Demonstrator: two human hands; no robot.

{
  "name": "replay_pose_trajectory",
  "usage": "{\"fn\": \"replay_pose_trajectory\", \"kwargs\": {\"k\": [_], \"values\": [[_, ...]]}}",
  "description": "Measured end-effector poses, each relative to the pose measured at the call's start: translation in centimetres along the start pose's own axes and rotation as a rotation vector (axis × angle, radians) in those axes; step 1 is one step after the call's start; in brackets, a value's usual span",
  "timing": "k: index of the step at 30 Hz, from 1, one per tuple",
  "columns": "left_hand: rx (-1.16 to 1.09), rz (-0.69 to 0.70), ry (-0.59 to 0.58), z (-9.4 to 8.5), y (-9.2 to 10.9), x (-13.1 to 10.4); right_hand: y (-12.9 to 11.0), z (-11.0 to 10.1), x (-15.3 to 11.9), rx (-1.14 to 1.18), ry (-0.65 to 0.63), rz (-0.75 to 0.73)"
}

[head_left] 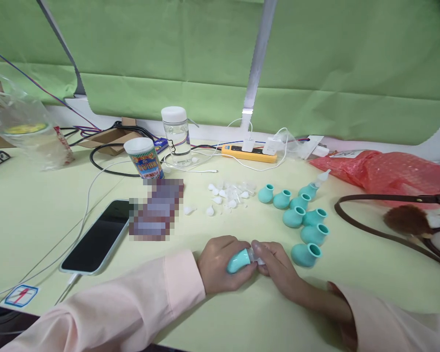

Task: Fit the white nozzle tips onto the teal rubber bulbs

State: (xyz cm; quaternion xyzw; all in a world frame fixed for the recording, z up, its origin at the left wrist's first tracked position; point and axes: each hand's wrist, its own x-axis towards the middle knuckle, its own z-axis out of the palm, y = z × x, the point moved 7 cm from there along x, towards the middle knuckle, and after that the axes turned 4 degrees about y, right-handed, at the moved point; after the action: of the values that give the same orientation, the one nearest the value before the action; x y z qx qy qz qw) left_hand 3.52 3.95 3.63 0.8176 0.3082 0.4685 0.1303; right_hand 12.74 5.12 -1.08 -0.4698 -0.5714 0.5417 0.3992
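My left hand [220, 266] is wrapped round a teal rubber bulb [238, 261], which lies on its side with its neck to the right. A clear and white nozzle [253, 255] sits at the neck, and my right hand [278, 269] pinches it between thumb and fingers. How deep the nozzle sits is hidden by the fingers. Several open-necked teal bulbs [305, 254] stand to the right of my hands. One bulb [308, 189] at the back carries a clear nozzle [321, 178]. Small white tips [217, 200] and clear pieces [238, 189] lie scattered beyond my hands.
On the left are a charging phone [99, 239] and a blurred flat item [157, 210]. Behind them stand a paper cup [144, 159] and a water bottle [177, 137]. A yellow power strip [249, 153], a red plastic bag [388, 171] and a brown strap [370, 227] lie farther off.
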Motion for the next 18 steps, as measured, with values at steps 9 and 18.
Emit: {"fn": "replay_pose_trajectory", "kwargs": {"k": [9,18], "values": [[0.368,0.191,-0.061,0.4,0.7,-0.3,0.7,0.4,0.0,0.032,-0.022,0.181],[-0.114,-0.19,-0.086,0.0,-0.8,0.4,0.2,0.0,-0.2,0.037,0.079,0.037]]}}
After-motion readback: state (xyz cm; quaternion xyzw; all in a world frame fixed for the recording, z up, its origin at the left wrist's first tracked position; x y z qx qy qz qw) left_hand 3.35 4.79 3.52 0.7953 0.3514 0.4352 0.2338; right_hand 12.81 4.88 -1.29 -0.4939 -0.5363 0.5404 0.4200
